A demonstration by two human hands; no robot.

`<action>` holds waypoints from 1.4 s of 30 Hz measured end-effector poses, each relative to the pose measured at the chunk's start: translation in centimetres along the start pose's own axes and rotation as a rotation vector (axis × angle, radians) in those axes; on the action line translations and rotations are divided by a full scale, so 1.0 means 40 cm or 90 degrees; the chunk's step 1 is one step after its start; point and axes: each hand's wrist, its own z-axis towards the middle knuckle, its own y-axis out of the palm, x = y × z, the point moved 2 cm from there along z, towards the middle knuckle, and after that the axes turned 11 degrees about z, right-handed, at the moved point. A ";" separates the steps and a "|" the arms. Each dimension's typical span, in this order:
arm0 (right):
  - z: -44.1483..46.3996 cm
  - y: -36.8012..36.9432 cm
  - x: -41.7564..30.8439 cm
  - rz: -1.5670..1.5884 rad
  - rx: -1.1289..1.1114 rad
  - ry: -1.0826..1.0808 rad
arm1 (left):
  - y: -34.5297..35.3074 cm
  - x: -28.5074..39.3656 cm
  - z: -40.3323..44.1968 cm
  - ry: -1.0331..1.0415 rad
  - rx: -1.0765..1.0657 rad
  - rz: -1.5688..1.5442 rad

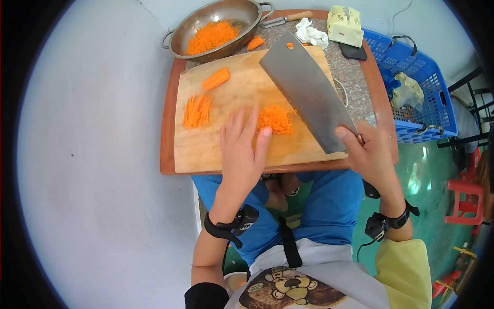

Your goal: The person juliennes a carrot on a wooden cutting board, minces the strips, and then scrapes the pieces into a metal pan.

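Note:
My right hand [368,152] is closed on the handle of a wide cleaver [311,90], whose blade lies tilted over the right part of the wooden cutting board [206,154]. Just left of the blade is a small pile of finely chopped carrot [275,119]. My left hand [243,139] has its fingers spread over the board, its thumb at the pile's left edge, and holds nothing. Carrot strips [197,110] lie together at the board's left, with a carrot chunk [216,79] above them.
Behind the board are a metal colander [177,44] of chopped carrot, a carrot piece [256,43], a peeler-like tool [288,19], crumpled tissue [311,33], a tissue pack [345,26] and a phone [353,51]. A blue basket [435,77] and red stool [464,201] stand right.

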 end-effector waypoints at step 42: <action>-0.044 -0.002 -0.028 -0.659 -0.037 -0.389 | -0.066 0.152 0.024 0.210 0.063 0.125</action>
